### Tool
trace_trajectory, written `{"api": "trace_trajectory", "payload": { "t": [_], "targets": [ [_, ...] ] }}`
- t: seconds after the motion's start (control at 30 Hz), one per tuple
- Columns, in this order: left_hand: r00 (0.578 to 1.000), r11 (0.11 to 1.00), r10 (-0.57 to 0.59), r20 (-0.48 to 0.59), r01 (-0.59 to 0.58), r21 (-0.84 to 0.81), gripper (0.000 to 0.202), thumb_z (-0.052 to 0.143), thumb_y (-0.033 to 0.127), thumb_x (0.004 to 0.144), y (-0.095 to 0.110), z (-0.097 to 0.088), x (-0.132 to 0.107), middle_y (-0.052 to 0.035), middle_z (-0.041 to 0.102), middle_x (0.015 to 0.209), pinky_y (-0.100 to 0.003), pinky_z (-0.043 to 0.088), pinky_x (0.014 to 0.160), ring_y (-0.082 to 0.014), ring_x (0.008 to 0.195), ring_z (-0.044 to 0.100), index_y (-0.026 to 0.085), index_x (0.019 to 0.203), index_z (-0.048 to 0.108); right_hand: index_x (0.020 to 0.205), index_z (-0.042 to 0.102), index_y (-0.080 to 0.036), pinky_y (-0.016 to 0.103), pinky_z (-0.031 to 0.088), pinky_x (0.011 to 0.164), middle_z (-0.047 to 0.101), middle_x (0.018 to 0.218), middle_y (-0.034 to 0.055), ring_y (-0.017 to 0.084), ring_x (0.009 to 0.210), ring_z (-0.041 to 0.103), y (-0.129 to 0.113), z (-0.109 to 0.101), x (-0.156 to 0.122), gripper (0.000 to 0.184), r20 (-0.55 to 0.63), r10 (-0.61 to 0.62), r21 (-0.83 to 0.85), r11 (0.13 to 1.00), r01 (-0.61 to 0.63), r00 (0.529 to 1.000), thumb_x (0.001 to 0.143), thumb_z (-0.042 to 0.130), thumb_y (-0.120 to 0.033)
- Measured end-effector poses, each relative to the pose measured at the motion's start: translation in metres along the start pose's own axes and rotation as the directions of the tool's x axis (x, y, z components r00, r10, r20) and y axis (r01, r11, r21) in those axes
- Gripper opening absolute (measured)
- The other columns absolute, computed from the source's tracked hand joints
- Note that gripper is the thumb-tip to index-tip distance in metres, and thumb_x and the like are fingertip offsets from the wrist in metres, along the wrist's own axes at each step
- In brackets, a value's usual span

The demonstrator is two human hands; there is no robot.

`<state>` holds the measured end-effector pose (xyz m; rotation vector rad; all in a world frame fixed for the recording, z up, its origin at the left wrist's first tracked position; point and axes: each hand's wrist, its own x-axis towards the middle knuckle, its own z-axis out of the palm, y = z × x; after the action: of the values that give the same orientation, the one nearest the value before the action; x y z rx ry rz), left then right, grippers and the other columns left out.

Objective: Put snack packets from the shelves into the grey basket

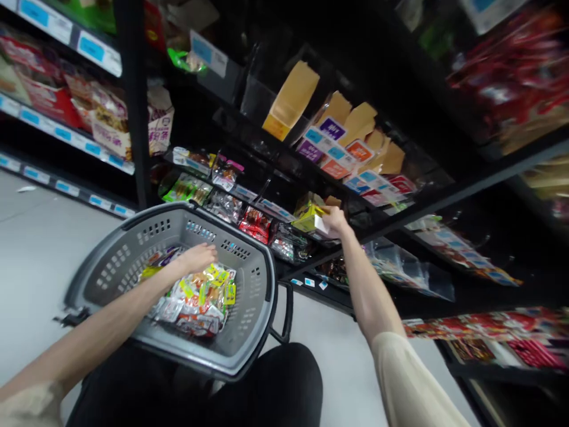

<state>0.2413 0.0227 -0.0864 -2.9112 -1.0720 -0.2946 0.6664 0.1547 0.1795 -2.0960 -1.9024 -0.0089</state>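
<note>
A grey shopping basket (262, 332) with slotted walls stands in front of my knees. Inside it lies a heap of small snack packets (200, 305), white, yellow and red. My left hand (201, 258) hovers over this heap near the basket's far wall, with its fingers loosely stretched and no item visible in them. Out at the lower shelf, my right hand (334, 221) grips the near end of a yellow-green box (307, 214) with a white side. Its fingertips are partly hidden behind the box.
Red snack packets (255, 224) and green ones (186, 188) sit in low shelf bins beyond the basket. Open cardboard display boxes (293, 98) stand on the shelf above. A black slanting shelf edge (427, 204) runs above my right forearm. Bagged goods (111, 121) fill the left shelves.
</note>
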Motion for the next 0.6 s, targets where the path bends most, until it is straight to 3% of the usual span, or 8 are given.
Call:
{"api": "trace_trajectory", "payload": {
  "t": [0.17,0.33,0.37,0.43,0.47,0.53,0.57,0.6],
  "targets": [
    [0.996,0.996,-0.087,0.018,0.088,-0.009,0.017,0.064,0.009,0.088,-0.005,0.001,-0.001,-0.0107,0.076,0.087,-0.031,0.046,0.083,-0.0233,0.096,0.067,0.018,0.084,0.077,0.121,0.078,-0.013,0.038,0.053,0.096,0.078,0.119,0.0174,0.030,0.107,0.073,0.008,-0.002,0.018,0.039,0.149,-0.004,-0.123,0.992,0.023,0.989,0.090,0.069,-0.035],
    [0.987,0.993,-0.114,0.109,0.111,0.036,0.019,0.062,0.010,0.089,-0.001,-0.003,0.000,-0.0125,0.079,0.092,-0.032,0.047,0.081,-0.0245,0.098,0.070,0.015,0.090,0.080,0.127,0.073,-0.013,0.040,0.049,0.097,0.074,0.125,0.0211,0.031,0.113,0.069,0.014,-0.010,0.018,0.046,0.229,-0.055,-0.133,0.987,0.087,0.972,0.091,0.067,-0.041],
    [0.986,0.993,-0.114,0.122,0.110,0.042,0.020,0.061,0.010,0.090,0.000,-0.005,0.000,-0.0127,0.079,0.093,-0.032,0.047,0.081,-0.0247,0.099,0.070,0.015,0.092,0.080,0.128,0.072,-0.012,0.040,0.049,0.096,0.073,0.123,0.0224,0.031,0.113,0.068,0.011,-0.010,0.014,0.048,0.189,-0.089,-0.125,0.986,0.114,0.978,0.090,0.069,-0.041],
    [0.983,0.993,-0.111,0.144,0.105,0.050,0.021,0.059,0.011,0.091,0.003,-0.006,0.001,-0.0127,0.079,0.096,-0.032,0.048,0.081,-0.0248,0.101,0.070,0.015,0.095,0.080,0.126,0.069,-0.011,0.042,0.047,0.097,0.070,0.124,0.0246,0.032,0.116,0.064,-0.002,-0.005,0.001,0.049,-0.052,-0.209,-0.101,0.974,0.203,0.977,0.087,0.071,-0.039],
    [0.982,0.993,-0.112,0.155,0.106,0.050,0.022,0.059,0.012,0.091,0.004,-0.007,0.001,-0.0124,0.079,0.096,-0.032,0.048,0.081,-0.0247,0.101,0.070,0.015,0.095,0.080,0.124,0.069,-0.011,0.044,0.046,0.098,0.068,0.125,0.0244,0.032,0.118,0.062,-0.012,0.002,-0.010,0.046,-0.220,-0.281,-0.086,0.959,0.269,0.934,0.087,0.069,-0.038],
    [0.978,0.992,-0.125,0.165,0.120,0.038,0.020,0.060,0.011,0.090,0.005,-0.006,0.001,-0.0116,0.080,0.095,-0.031,0.048,0.081,-0.0239,0.100,0.071,0.015,0.092,0.080,0.117,0.068,-0.014,0.045,0.044,0.101,0.067,0.123,0.0210,0.032,0.120,0.059,-0.038,0.026,-0.037,0.034,-0.480,-0.394,-0.056,0.905,0.421,0.784,0.091,0.060,-0.033],
    [0.977,0.991,-0.136,0.163,0.134,0.027,0.019,0.061,0.011,0.089,0.005,-0.005,0.001,-0.0114,0.080,0.093,-0.030,0.048,0.081,-0.0233,0.099,0.071,0.015,0.090,0.080,0.111,0.069,-0.015,0.045,0.045,0.100,0.068,0.117,0.0176,0.030,0.115,0.060,-0.053,0.044,-0.053,0.028,-0.511,-0.439,-0.028,0.868,0.497,0.739,0.093,0.054,-0.030],
    [0.977,0.989,-0.148,0.156,0.148,0.012,0.019,0.062,0.010,0.089,0.005,-0.004,0.001,-0.0113,0.080,0.091,-0.030,0.048,0.081,-0.0229,0.097,0.071,0.015,0.087,0.080,0.104,0.069,-0.017,0.043,0.047,0.096,0.070,0.108,0.0144,0.028,0.107,0.063,-0.068,0.064,-0.072,0.024,-0.461,-0.496,0.015,0.825,0.565,0.736,0.094,0.050,-0.027]
  ]
}}
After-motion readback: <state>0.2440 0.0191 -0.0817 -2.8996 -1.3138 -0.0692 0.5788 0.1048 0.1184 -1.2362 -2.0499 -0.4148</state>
